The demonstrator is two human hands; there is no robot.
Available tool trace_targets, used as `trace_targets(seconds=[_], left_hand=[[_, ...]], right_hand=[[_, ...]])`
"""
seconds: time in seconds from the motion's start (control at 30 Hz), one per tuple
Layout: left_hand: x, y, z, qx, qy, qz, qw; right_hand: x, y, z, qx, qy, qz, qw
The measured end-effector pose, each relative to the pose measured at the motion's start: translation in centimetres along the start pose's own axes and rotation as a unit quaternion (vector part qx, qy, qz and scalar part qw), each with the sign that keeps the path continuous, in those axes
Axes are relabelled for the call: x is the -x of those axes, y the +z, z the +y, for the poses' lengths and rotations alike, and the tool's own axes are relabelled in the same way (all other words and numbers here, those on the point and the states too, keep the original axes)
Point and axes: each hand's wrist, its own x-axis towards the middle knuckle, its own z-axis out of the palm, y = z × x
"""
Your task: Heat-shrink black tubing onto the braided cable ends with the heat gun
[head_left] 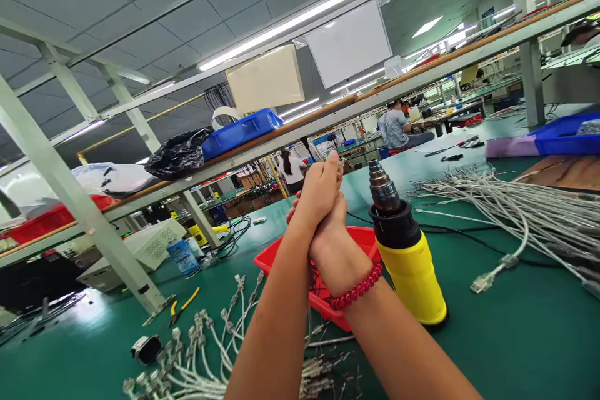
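Note:
My left hand and my right hand are raised together before me, wrists overlapping. Both look closed, with the left thumb on top; whatever lies between the fingers is hidden. A red bead bracelet circles my right wrist. Beneath the hands is a red tray with small dark pieces in it, partly covered by my arms. Just right of my right wrist, a yellow and black heat gun stands upright, its metal nozzle up. White cables with plugs lie in a bunch by my left forearm.
A large bundle of white cables lies at right, near a blue tray. Yellow-handled pliers and a blue can are at left. A shelf crosses above the green table. Two people sit or stand farther back.

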Motion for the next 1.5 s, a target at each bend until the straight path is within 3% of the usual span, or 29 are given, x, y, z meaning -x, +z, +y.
trace_targets(seconds=[0.1, 0.2, 0.27, 0.33, 0.4, 0.5, 0.9, 1.5], left_hand=[[1.0, -1.0, 0.0, 0.035, 0.014, 0.012, 0.999], [3.5, -2.7, 0.0, 0.050, 0.032, 0.130, 0.990], [5.3, -3.5, -0.1, 0.063, 0.019, 0.204, 0.977], [6.7, -4.0, -0.1, 0.084, 0.004, 0.228, 0.970], [7.5, -4.1, 0.2, 0.089, 0.002, 0.234, 0.968], [8.1, -4.1, 0.7, 0.075, 0.018, 0.245, 0.966], [9.4, -4.5, 1.8, 0.051, 0.059, 0.262, 0.962], [9.5, -4.5, 1.8, 0.034, 0.064, 0.270, 0.960]], right_hand=[[0.6, 0.9, 0.3, -0.025, 0.032, 0.050, 0.998], [2.4, 2.3, 0.5, -0.029, -0.033, 0.088, 0.995], [3.8, 3.1, 0.6, -0.031, -0.107, 0.072, 0.991], [5.0, 3.5, 0.6, -0.034, -0.148, 0.018, 0.988], [5.7, 3.6, 0.7, -0.035, -0.137, -0.034, 0.989], [5.9, 3.6, 0.8, -0.021, -0.126, -0.055, 0.990], [6.7, 3.9, 0.1, 0.059, -0.157, -0.068, 0.984], [6.7, 3.9, 0.3, 0.059, -0.169, -0.074, 0.981]])
